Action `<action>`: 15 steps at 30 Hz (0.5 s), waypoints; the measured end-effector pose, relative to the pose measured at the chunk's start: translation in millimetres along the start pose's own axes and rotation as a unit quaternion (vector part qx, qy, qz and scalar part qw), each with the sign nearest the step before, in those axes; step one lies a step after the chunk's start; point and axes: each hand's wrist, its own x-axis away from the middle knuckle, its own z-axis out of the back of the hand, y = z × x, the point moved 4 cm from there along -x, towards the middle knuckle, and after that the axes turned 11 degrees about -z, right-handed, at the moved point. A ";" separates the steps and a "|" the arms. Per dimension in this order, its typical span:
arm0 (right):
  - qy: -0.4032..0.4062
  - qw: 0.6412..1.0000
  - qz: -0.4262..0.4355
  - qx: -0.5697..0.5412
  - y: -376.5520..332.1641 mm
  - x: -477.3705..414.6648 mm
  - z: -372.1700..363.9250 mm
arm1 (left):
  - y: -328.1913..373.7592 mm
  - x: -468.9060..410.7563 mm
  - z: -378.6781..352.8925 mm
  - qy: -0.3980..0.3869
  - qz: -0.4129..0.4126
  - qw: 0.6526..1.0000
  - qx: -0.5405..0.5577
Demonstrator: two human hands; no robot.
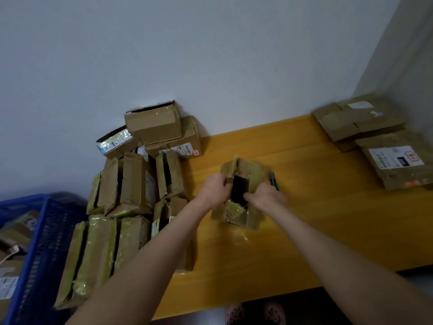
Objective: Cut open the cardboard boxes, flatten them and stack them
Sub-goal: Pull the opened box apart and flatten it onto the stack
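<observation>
A small taped cardboard box (248, 170) stands on the yellow table (316, 207), its top flaps parted over a dark inside. My left hand (216, 188) grips the left flap, fingers curled over its edge. My right hand (264, 197) grips the right side of the opening. A utility knife (273, 180) with a green handle lies on the table just right of the box, partly hidden by my right hand. A pile of uncut boxes (140, 184) fills the table's left end. Flattened boxes (375, 137) lie stacked at the far right.
A blue plastic crate (42, 249) holding more parcels stands left of the table. A white wall runs behind, with a corner at the right. The table's front edge is close to me, with slippered feet (255, 313) below it.
</observation>
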 end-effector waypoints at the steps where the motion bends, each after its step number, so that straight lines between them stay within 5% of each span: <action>1: -0.028 0.999 0.007 -0.032 0.1 -2.7 -1.3 | -1.2 0.8 3.3 0.001 -0.004 1.000 -0.005; 6: -0.180 0.944 -0.022 -0.274 6.4 -1.3 -4.1 | -8.3 4.5 14.8 -0.004 -0.009 1.000 0.019; 15: -0.189 0.913 0.000 -0.362 24.7 -4.3 3.9 | -34.1 14.8 28.5 0.027 0.047 0.988 0.144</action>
